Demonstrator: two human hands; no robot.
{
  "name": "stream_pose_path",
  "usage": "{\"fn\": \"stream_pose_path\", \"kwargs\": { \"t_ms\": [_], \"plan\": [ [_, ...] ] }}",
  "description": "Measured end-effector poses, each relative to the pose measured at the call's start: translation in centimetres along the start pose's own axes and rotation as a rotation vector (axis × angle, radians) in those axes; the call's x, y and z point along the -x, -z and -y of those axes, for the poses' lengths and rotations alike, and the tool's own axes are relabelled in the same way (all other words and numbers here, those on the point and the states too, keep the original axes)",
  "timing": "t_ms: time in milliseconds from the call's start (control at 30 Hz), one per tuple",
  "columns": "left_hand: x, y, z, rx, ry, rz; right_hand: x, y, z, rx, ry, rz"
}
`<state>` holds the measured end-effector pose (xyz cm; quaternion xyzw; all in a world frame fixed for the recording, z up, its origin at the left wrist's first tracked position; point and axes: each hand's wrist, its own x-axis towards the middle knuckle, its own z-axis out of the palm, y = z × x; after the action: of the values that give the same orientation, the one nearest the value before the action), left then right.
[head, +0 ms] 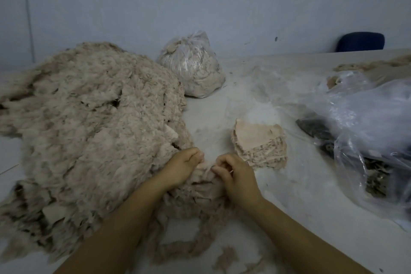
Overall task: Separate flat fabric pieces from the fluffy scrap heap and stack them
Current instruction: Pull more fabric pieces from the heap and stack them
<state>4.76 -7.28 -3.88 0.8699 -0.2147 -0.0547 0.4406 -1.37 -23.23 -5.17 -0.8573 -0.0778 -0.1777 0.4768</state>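
Observation:
A big heap of fluffy beige scraps (93, 122) covers the left half of the white table (300, 207). A neat stack of flat pinkish fabric pieces (259, 143) stands to the right of the heap's near edge. At that edge a fabric piece (205, 176) lies between my hands. My left hand (181, 165) grips it with curled fingers from the left. My right hand (235, 173) pinches it from the right, just in front of the stack. Part of the piece is hidden under my hands.
A tied clear bag of scraps (193, 66) stands at the back behind the heap. A large crumpled plastic bag (364, 122) with dark pieces lies at the right. Loose scrap strips (224, 260) lie near the front edge. A blue chair back (360, 41) shows beyond the table.

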Motion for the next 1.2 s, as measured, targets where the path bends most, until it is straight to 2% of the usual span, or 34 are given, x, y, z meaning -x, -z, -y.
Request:
{"fn": "stream_pose_path", "kwargs": {
  "t_ms": [133,267,333,400,467,500,567,633,700,767,833,867,933,1000,1100,1200],
  "plan": [
    [-0.1,0.1,1.7,-0.147,0.008,0.008,0.1,2.1,-0.7,-0.443,-0.217,-0.071],
    [-0.6,-0.2,2.2,-0.204,0.012,-0.08,0.8,3.1,-1.1,-0.744,-0.328,-0.184],
    [-0.5,0.0,2.8,-0.205,0.072,-0.066,0.8,4.2,-1.3,-0.939,-0.371,-0.271],
    [-0.4,0.1,3.1,-0.242,0.092,-0.021,0.5,5.3,-1.3,-1.031,-0.407,-0.262],
    [-0.5,-0.1,2.1,-0.252,0.044,-0.014,0.3,5.6,-1.2,-1.061,-0.448,-0.22],
    [-0.4,-0.4,1.2,-0.159,0.031,-0.003,0.2,5.5,-1.2,-1.077,-0.468,-0.196],
    [-0.2,-1.4,-1.2,0.194,0.073,0.116,0.0,5.1,-1.0,-1.122,-0.5,-0.137],
    [-0.1,-2.8,-2.5,0.419,0.101,0.213,0.0,4.7,-0.6,-1.171,-0.529,-0.092],
    [0.0,-4.0,-2.8,0.569,0.07,0.158,0.1,4.5,-0.8,-1.192,-0.578,-0.107],
    [0.0,-3.9,-3.5,0.692,0.111,0.011,0.3,4.6,-1.2,-1.147,-0.66,-0.114],
    [-0.1,-3.5,-3.7,0.668,0.131,-0.033,0.6,4.8,-1.5,-1.093,-0.719,-0.002],
    [-0.1,-3.2,-3.8,0.642,0.116,0.001,0.6,5.0,-1.5,-1.065,-0.711,0.072],
    [-0.1,-3.0,-4.1,0.594,0.092,0.104,0.7,5.1,-1.3,-0.934,-0.614,0.173],
    [-0.2,-3.2,-4.3,0.567,0.115,0.126,0.7,4.8,-1.2,-0.716,-0.533,0.192],
    [-0.2,-2.9,-4.1,0.497,0.137,0.068,0.7,4.2,-0.8,-0.657,-0.503,0.055],
    [0.2,-2.0,-3.1,0.428,0.208,0.038,0.4,4.9,-0.7,-0.739,-0.571,-0.226]
  ]
}}
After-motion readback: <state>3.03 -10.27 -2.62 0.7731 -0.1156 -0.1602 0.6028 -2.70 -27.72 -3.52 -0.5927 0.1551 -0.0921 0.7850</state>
